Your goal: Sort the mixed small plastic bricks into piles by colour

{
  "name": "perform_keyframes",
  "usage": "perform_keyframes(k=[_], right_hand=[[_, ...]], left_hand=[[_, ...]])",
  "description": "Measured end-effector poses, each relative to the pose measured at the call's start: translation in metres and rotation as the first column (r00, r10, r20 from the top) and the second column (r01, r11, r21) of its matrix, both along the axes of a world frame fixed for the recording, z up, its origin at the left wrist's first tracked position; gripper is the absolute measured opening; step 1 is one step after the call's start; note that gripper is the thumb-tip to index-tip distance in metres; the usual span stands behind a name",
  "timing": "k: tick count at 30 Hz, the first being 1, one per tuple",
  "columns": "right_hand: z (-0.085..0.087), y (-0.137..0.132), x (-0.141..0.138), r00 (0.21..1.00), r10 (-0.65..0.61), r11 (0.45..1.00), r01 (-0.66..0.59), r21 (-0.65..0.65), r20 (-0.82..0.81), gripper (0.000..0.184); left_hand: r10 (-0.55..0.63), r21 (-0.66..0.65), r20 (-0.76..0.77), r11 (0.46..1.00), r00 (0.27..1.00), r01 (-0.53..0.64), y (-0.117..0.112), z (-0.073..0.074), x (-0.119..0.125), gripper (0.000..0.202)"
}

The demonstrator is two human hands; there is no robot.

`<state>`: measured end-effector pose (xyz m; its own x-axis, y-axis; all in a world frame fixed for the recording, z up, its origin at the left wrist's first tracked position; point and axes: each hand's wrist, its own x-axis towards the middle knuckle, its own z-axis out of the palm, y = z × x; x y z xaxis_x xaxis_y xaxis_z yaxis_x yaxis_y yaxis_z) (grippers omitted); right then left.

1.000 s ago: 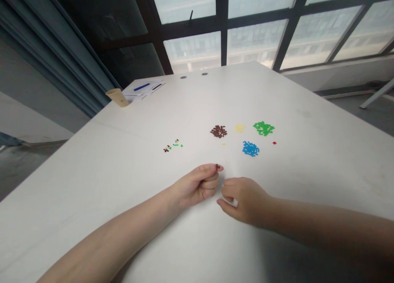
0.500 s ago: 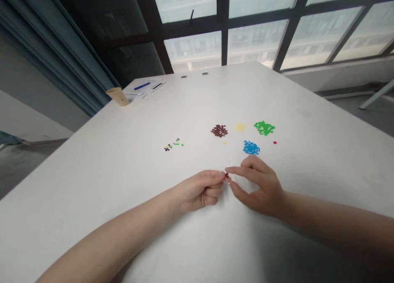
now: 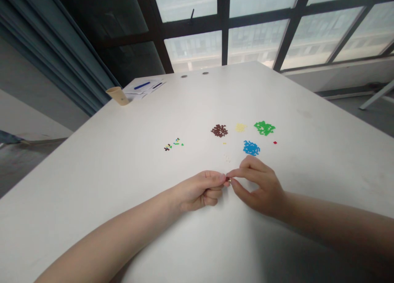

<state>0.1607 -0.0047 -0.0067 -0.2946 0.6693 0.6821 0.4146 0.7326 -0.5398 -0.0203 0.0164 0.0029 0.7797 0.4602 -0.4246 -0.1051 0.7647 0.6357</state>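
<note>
Head | left hand [image 3: 197,190], right hand [image 3: 261,188] | both pinching tiny brick [image 3: 228,179]

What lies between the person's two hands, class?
In the head view, a tiny dark red piece sits where the left hand and right hand meet; it is too small to name further.

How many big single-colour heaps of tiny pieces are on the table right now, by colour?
Brown heap: 1
Yellow heap: 1
Green heap: 1
Blue heap: 1
Total: 4
</note>
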Motion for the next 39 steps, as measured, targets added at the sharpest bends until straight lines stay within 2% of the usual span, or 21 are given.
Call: perform_keyframes(k=[6,12,16,20,23,25,27,30,33,35,39], right_hand=[[0.000,-0.001,0.000,1.000,0.005,1.000,-0.005,0.009,0.005,0.015],[0.002,0.003,0.001,0.997,-0.076,0.993,0.076,0.087,-0.002,0.014],[0.006,0.005,0.002,0.992,-0.120,0.984,0.124,0.128,-0.037,0.016],[0.005,0.007,0.003,0.992,-0.122,0.982,0.124,0.140,-0.019,0.014],[0.003,0.016,0.006,0.987,-0.153,0.974,0.143,0.176,0.046,0.011],[0.003,0.028,0.010,0.967,-0.223,0.968,0.205,0.145,0.122,0.010],[0.005,0.043,0.014,0.930,-0.283,0.958,0.287,0.019,0.233,0.013],[0.008,0.068,0.016,0.835,-0.297,0.906,0.399,-0.140,0.463,0.018],[0.007,0.090,0.010,0.658,-0.307,0.859,0.502,-0.097,0.688,0.023],[0.002,0.102,0.004,0.571,-0.308,0.834,0.547,-0.073,0.761,0.026],[-0.007,0.117,-0.005,0.514,-0.321,0.802,0.595,-0.061,0.795,0.026]], left_hand=[[0.016,0.099,-0.031,0.995,0.999,-0.013,0.000,-0.003,0.001,0.026],[0.041,0.237,-0.118,0.971,0.992,-0.012,0.000,-0.005,0.001,0.030],[-0.041,0.376,-0.265,0.916,0.963,0.142,0.003,-0.008,0.001,0.024],[-0.147,0.437,-0.429,0.830,0.891,0.347,0.005,-0.007,0.002,0.023],[-0.142,0.462,-0.502,0.790,0.853,0.404,0.007,-0.011,0.001,0.026],[-0.138,0.467,-0.530,0.776,0.837,0.424,0.007,-0.016,0.000,0.029],[-0.141,0.486,-0.539,0.753,0.830,0.444,0.007,-0.019,0.000,0.031],[-0.150,0.532,-0.533,0.706,0.833,0.468,0.005,-0.017,0.000,0.027],[-0.175,0.561,-0.529,0.662,0.830,0.497,0.004,-0.011,0.000,0.021],[-0.192,0.558,-0.530,0.654,0.826,0.510,0.003,-0.008,0.000,0.019],[-0.216,0.539,-0.536,0.656,0.816,0.528,0.003,-0.009,-0.002,0.019]])
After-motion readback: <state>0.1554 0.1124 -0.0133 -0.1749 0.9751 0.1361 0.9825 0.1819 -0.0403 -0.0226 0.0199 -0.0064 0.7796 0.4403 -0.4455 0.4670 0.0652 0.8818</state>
